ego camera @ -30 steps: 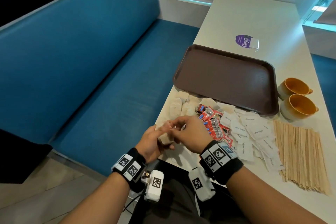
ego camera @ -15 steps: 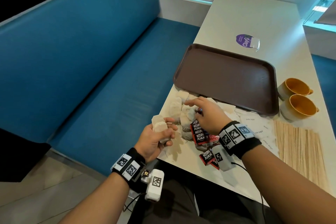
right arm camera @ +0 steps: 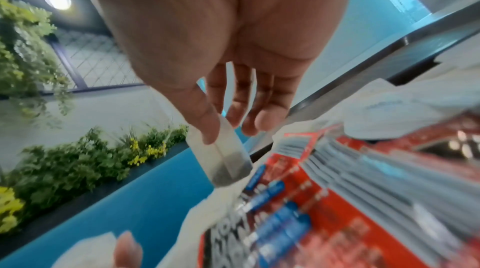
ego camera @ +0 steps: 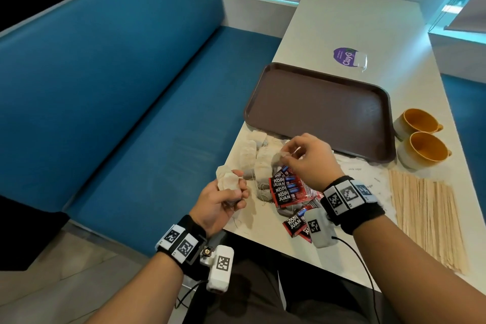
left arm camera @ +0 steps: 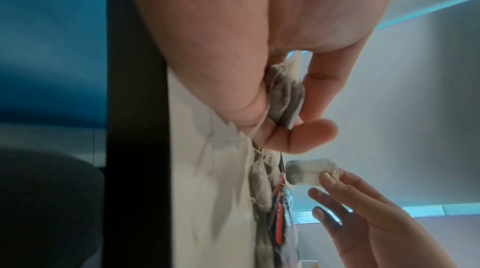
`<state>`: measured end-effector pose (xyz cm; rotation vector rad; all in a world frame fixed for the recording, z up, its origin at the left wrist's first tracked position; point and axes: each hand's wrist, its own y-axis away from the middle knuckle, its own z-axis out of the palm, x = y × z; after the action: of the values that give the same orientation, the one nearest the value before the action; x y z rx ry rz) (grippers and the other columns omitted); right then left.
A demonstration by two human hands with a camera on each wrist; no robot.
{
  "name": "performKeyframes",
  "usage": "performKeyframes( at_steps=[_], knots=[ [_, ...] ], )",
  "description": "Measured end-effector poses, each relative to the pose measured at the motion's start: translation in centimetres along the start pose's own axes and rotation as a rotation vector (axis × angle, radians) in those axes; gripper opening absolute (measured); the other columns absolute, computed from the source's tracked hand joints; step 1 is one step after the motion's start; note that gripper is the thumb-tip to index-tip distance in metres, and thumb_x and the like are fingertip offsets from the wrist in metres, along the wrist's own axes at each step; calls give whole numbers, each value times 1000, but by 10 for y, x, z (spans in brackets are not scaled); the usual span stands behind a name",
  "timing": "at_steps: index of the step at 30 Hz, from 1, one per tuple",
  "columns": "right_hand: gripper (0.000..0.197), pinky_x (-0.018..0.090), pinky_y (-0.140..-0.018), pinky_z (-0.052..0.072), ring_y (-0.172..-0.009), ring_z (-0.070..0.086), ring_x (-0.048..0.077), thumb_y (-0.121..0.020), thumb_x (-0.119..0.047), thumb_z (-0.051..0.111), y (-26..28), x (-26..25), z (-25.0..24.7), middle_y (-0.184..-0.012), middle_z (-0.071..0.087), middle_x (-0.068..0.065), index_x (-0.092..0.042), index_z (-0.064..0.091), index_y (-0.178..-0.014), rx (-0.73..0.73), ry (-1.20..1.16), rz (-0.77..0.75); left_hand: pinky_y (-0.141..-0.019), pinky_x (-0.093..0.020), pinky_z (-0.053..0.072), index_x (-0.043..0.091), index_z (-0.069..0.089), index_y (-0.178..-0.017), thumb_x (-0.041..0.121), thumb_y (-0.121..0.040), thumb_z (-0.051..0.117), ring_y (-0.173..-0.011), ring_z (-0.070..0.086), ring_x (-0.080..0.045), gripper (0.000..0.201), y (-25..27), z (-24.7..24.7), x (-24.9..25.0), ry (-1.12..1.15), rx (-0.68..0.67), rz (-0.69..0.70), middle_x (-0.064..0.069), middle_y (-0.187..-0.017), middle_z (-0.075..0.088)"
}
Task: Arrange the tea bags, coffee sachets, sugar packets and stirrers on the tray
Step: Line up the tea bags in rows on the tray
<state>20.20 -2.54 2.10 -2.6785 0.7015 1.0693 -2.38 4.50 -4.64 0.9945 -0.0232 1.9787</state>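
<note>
My left hand [ego camera: 228, 192] holds a small bunch of tea bags [ego camera: 226, 182] at the table's near-left edge; the left wrist view shows those tea bags [left arm camera: 285, 95] squeezed between thumb and fingers. My right hand [ego camera: 302, 158] pinches a single tea bag [ego camera: 280, 159] above the loose tea bag pile [ego camera: 259, 163]; the right wrist view shows this tea bag [right arm camera: 223, 161] under the thumb. Red coffee sachets [ego camera: 285, 191] lie below the right wrist. White sugar packets [ego camera: 360, 171] and wooden stirrers [ego camera: 426, 216] lie to the right. The brown tray [ego camera: 320, 110] holds nothing.
Two yellow cups [ego camera: 420, 137] stand at the tray's right. A purple-labelled clear packet [ego camera: 349, 58] lies beyond the tray. A blue bench seat [ego camera: 131, 126] runs along the table's left side.
My right hand left the left hand, reached to the tea bag pile and now lifts one tea bag from it. The left hand keeps its tea bags and has barely moved.
</note>
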Motion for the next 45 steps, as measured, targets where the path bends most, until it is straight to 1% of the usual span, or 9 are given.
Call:
performKeyframes(
  at_steps=[5, 11, 15, 21, 24, 29, 37, 41, 45],
  knots=[
    [8, 31, -76, 59, -71, 68, 7, -87, -27, 77, 9, -14, -12, -84, 73, -11, -27, 70, -83, 86, -228, -3, -53, -26, 48, -5, 53, -130, 4, -83, 62, -73, 58, -21, 49, -5, 9, -4, 62, 47, -39, -13, -88, 60],
    [9, 31, -67, 55, -66, 65, 16, -86, -5, 78, 26, -39, 4, -71, 72, 0, -11, 72, -87, -516, -437, 51, -66, -36, 53, 9, 72, -112, 52, -93, 52, -83, 65, -28, 51, -8, 11, -2, -19, 77, -116, -17, -103, 70],
    [10, 16, -56, 49, -62, 70, 8, -85, -8, 80, 31, -42, 29, -73, 75, -2, -14, 73, -82, -520, -406, 86, -58, -32, 58, 5, 65, -130, 71, -87, 40, -79, 71, -28, 83, -8, 11, -4, -22, 44, -198, -20, -106, 72],
    [9, 11, -55, 43, -48, 51, -4, -87, -15, 77, 26, -36, 47, -68, 64, -1, -10, 76, -95, -311, -268, 117, -51, -26, 53, 4, 70, -114, 35, -77, 85, -73, 67, -23, 50, -7, 6, -8, -112, -40, -110, -15, -94, 70],
    [11, 12, -56, 41, -48, 51, -6, -85, -16, 80, 24, -34, 48, -68, 62, -3, -16, 74, -94, -301, -225, 90, -47, -22, 45, 0, 71, -108, 5, -79, 72, -65, 58, -19, 30, -8, 4, -10, -109, -53, -57, -13, -83, 64],
    [8, 21, -66, 48, -66, 59, 4, -88, -23, 76, 7, -24, 30, -80, 68, -8, -29, 73, -93, -129, -143, 70, -52, -24, 51, -3, 67, -114, -9, -76, 68, -76, 66, -21, 39, -7, 1, -9, -66, -52, -3, -16, -90, 66],
    [44, 31, -86, 53, -97, 63, 13, -81, -43, 82, -5, -10, 31, -106, 65, -7, -26, 64, -118, -235, 187, 123, -53, -23, 48, -3, 60, -126, 17, -61, 97, -73, 60, -16, 77, -11, 5, -7, 8, -46, 31, -9, -85, 63],
    [58, 40, -88, 57, -94, 66, 16, -74, -50, 86, -4, -10, 42, -97, 68, -8, -30, 60, -121, -239, 244, 160, -50, -24, 47, -4, 57, -124, 8, -85, 68, -72, 58, -18, 43, -11, 7, -4, 78, 10, 26, -10, -83, 58],
    [46, 30, -74, 53, -79, 63, 13, -73, -32, 91, -4, -6, 41, -83, 65, -8, -31, 65, -111, -195, 74, 210, -51, -24, 49, 2, 60, -119, 3, -87, 64, -73, 60, -18, 33, -10, 8, -4, 43, 11, 26, -11, -82, 58]
  ],
)
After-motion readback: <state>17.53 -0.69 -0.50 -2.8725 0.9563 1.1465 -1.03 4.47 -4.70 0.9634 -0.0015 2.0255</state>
